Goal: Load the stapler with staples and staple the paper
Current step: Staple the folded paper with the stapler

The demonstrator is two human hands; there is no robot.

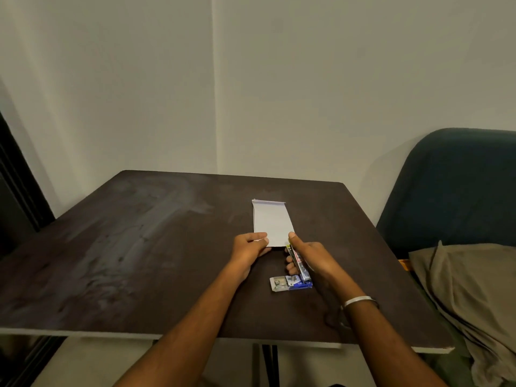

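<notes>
Your left hand [249, 245] pinches the near left corner of the folded white paper [272, 223], thumb on top, fingers curled under. The paper lies flat on the dark brown wooden table [139, 247], right of centre. Your right hand [308, 256] is wrapped tightly around the slim dark stapler [300, 263], its nose at the paper's near right corner. Just behind it sits the small open blue-and-white staple box [289, 284], on the table.

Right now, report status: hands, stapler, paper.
Left hand pinning paper corner. Right hand gripping stapler at paper's near edge. Staple box open beside. Nothing blocking.
</notes>
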